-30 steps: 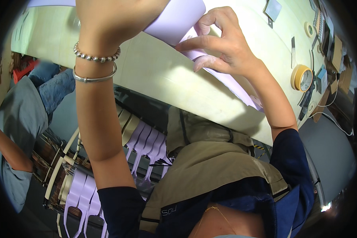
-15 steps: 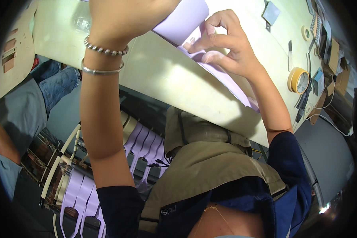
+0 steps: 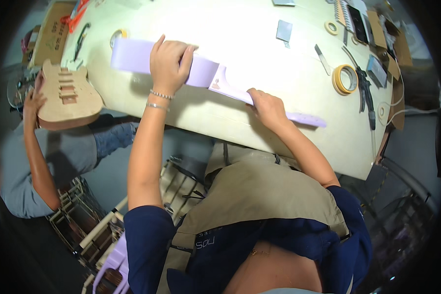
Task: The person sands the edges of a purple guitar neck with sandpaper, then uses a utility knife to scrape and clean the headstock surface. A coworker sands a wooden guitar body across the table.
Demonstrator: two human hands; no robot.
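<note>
A lilac guitar (image 3: 132,56) is held edge-on over the near side of the pale table (image 3: 210,122), its broad body to the left and its slim neck running right. My left hand (image 3: 171,63) grips the body's edge, with the thumb toward the neck. Around the neck, my right hand (image 3: 268,110) is closed, and the flat headstock (image 3: 306,119) shows beyond it. A small bare patch marks the joint between body and neck. The undersides of my fingers are hidden.
At left, another person's hand (image 3: 34,103) rests by an unpainted wooden guitar body (image 3: 71,100). On the right lie a yellow tape roll (image 3: 345,79), a flat blade (image 3: 322,59), a grey pad (image 3: 284,32) and a black tool (image 3: 365,90). Below left, a rack holds lilac pieces (image 3: 115,259).
The lilac guitar has swung from tilted to nearly level and sits farther left. My right hand has gone from fingers on the body-neck joint to gripping the neck. The view has shifted too.
</note>
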